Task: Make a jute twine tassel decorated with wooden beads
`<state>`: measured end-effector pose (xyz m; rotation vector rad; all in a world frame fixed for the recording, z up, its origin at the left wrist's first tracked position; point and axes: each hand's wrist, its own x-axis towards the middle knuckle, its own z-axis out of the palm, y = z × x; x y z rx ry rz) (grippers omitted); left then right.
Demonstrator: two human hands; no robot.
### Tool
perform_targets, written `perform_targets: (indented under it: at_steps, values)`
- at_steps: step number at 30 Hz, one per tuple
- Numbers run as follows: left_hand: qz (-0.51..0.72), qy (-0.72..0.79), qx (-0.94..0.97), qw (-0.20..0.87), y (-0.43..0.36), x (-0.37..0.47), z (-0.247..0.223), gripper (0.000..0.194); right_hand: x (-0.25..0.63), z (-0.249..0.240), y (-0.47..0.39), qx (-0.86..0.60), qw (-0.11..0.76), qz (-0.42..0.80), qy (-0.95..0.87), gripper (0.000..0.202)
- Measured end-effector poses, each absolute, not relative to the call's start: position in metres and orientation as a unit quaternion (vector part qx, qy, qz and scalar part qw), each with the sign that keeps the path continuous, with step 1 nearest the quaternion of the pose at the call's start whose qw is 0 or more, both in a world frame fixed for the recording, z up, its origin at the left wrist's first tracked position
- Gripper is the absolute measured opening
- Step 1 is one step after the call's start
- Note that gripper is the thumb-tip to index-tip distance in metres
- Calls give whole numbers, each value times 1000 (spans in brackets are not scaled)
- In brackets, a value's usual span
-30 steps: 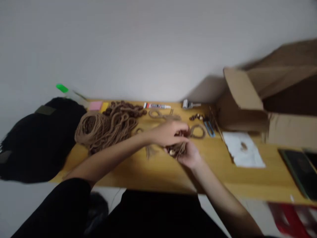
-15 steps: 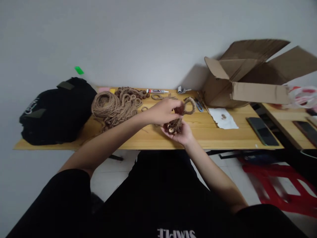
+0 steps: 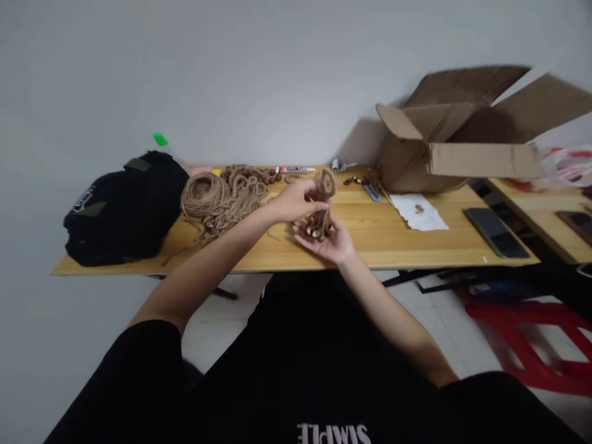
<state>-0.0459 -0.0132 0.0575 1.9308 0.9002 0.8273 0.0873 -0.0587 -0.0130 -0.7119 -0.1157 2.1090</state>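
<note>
My left hand (image 3: 300,200) is closed around a bundle of brown jute twine (image 3: 320,221), just below the wrapped loop (image 3: 328,183) at its top. Light-coloured cut ends or small wooden pieces hang at the bottom of the bundle; I cannot tell which. Under them lies my right hand (image 3: 329,246), palm up with its fingers stretched out, and the lower ends touch or hover just over it. To the left on the table is a pile of jute twine (image 3: 247,200) with a coiled roll of twine (image 3: 203,194) beside it.
Along the back of the wooden table (image 3: 365,246) lie a glue tube (image 3: 295,169) and a blue cutter (image 3: 371,191). A black bag (image 3: 124,216) stands left. Rightward are an open cardboard box (image 3: 425,163), a white paper (image 3: 419,213) and a phone (image 3: 496,232).
The twine bundle has turned more upright, and its loop has moved left and up. My right hand's fingers have opened flatter beneath it. The view has shifted slightly.
</note>
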Motion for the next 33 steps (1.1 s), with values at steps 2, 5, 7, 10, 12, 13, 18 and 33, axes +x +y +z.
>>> perform_targets:
  at_steps: [2, 5, 7, 10, 12, 13, 18, 33]
  values:
    - [343, 356, 766, 411, -12, -44, 53, 14, 89, -16, -55, -253, 444, 858, -54, 52]
    - [350, 352, 762, 415, -8, -43, 46, 17, 92, -20, -47, -239, 447, 861, -55, 47]
    - [336, 351, 763, 427, -6, -45, 43, 16, 92, -22, -45, -255, 438, 861, -48, 50]
    - [317, 344, 762, 448, -5, -49, 44, 18, 91, -20, -46, -272, 416, 866, -56, 56]
    - [317, 342, 757, 457, -5, -51, 49, 19, 93, -17, -46, -273, 406, 868, -84, 57]
    - [322, 344, 755, 456, -4, -51, 51, 19, 97, -17, -45, -275, 402, 868, -101, 56]
    - [350, 373, 756, 409, 10, -51, 45, 18, 141, -21, -44, -355, 451, 797, -186, 38]
    - [292, 432, 796, 306, 32, -26, -32, 11, 123, -68, -145, -306, 34, 920, -243, 32]
